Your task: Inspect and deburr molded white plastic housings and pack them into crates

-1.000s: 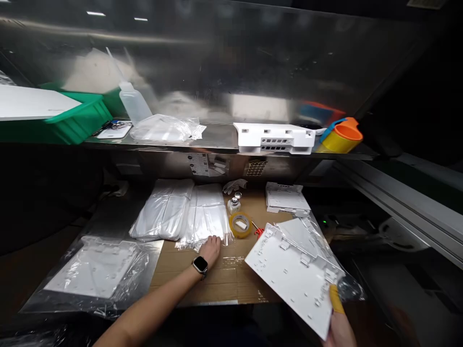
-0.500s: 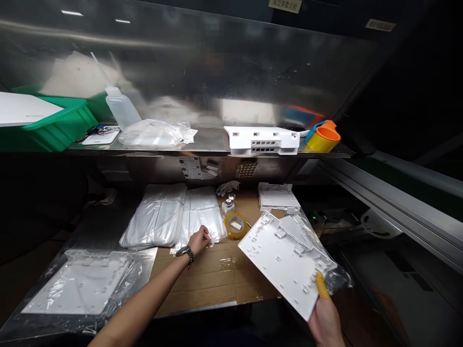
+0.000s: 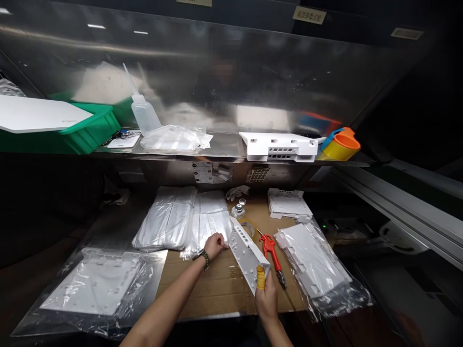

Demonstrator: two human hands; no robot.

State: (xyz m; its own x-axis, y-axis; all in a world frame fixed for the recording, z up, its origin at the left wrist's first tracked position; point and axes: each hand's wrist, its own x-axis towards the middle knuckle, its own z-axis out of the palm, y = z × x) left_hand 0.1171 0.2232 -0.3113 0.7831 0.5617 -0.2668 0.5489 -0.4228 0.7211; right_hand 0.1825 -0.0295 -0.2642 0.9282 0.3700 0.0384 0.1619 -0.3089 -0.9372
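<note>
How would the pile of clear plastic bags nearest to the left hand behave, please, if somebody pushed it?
The pile of clear plastic bags would probably bend rather than stay stiff, since its sheets look thin and creased. The glossy surfaces suggest that upper bags may slide over lower ones. Lying flat and low, it seems unlikely to tip.

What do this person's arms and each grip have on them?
The left arm and right arm show no sleeves. The left arm wears a watch with a dark, greenish patterned band. No glove shows on the left grip. The right grip wears a yellow thumb cover.
</note>
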